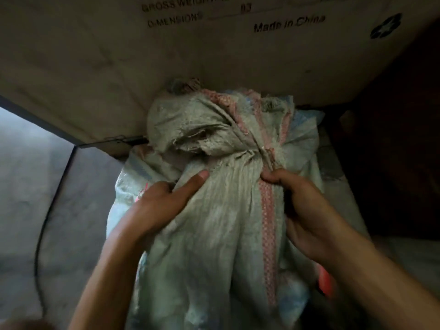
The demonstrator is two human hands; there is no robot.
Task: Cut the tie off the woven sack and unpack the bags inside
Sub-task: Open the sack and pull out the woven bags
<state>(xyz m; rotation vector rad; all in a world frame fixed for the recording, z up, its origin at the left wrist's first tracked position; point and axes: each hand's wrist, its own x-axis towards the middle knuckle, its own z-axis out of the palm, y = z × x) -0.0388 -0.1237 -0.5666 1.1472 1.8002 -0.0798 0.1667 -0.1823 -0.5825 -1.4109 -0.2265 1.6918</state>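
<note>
Woven sack (pixel 214 222) fills the centre of the view, grey-green and dusty, with a pink woven stripe (pixel 267 225) running down its right half. Neck is gathered and cinched at about 12 o'clock from the hands; the loose mouth of the sack flops over above the cinch, frayed at the edge. A thin pale tie (pixel 266 154) shows at the cinch, small and hard to make out.

Left hand (pixel 164 198), at 9 o'clock of the stripe: fingers curled into the cloth on the sack's left flank, thumb stretched flat across the fabric and pointing toward 1 o'clock. It grips a fold of sack; the fingertips are buried in the folds.

Right hand (pixel 307 208), at 3 o'clock of the stripe: fingers bent inward, narrow, the tips pressed against the sack just below the tie. Whether it pinches the tie or only the cloth, cannot tell.

Cardboard box (pixel 214 51) stands behind at 12 o'clock, printed "Made in China"; the sack top leans against it. Grey floor (pixel 35 163) at 9 o'clock, with a dark cable (pixel 45 222) across it.
</note>
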